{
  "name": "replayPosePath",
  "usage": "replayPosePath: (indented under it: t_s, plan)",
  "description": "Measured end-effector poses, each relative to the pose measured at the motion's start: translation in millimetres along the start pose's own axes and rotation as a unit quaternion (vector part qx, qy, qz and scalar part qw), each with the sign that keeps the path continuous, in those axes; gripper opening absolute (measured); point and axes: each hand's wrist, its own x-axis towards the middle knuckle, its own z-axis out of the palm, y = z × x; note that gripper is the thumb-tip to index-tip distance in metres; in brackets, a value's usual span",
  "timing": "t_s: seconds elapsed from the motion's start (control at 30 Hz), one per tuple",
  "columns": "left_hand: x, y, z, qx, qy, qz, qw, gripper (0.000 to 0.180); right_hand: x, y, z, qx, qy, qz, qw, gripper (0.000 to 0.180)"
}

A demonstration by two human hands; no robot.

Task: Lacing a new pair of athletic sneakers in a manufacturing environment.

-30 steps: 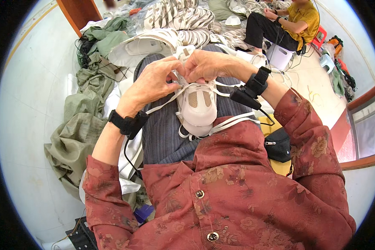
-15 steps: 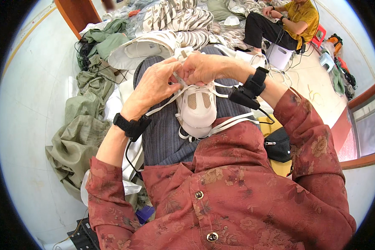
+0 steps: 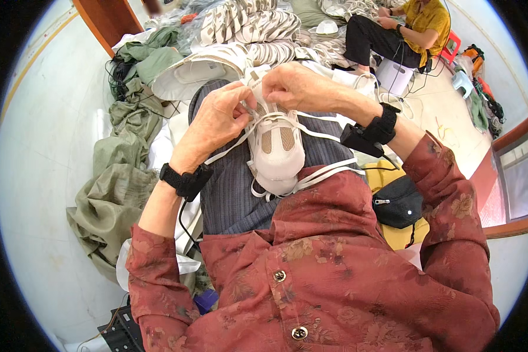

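From the head camera, a white shoe [image 3: 277, 149] lies on the person's lap, toe toward the body. The left hand [image 3: 217, 120] pinches a white lace [image 3: 232, 146] beside the eyelets; the right hand [image 3: 296, 87] pinches at the shoe's top (both wrists wear black bands). Green cloth [image 3: 117, 193] is heaped at the left.

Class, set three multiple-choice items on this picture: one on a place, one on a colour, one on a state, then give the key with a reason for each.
1. Where does the white shoe rest?
A on the person's lap
B on the floor
C on a shelf

2. What colour are the wristbands?
A red
B black
C yellow

3. What are the left hand and right hand doing?
A hanging empty
B both pinching the white lace at the shoe's top
C folding cloth

Key: 1 A, it lies on the grey-striped trousers; 2 B, both bands are black; 3 B, fingers of both hands meet at the lace.
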Motion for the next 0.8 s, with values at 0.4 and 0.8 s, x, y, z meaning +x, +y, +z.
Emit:
replayPosePath:
  t_s: [0.4, 0.8]
  plan:
    - [-9.2, 4.6, 4.2, 0.001, 0.044, -0.037, 0.998, 0.027, 28.7, 14.2, 27.6, 0.113, -0.179, 0.042, 0.976, 0.015]
    - [-6.3, 4.8, 1.3, 0.004, 0.051, -0.062, 0.997, 0.018, 8.3, 31.8, -14.7, -0.109, 0.186, -0.055, 0.975, 0.014]
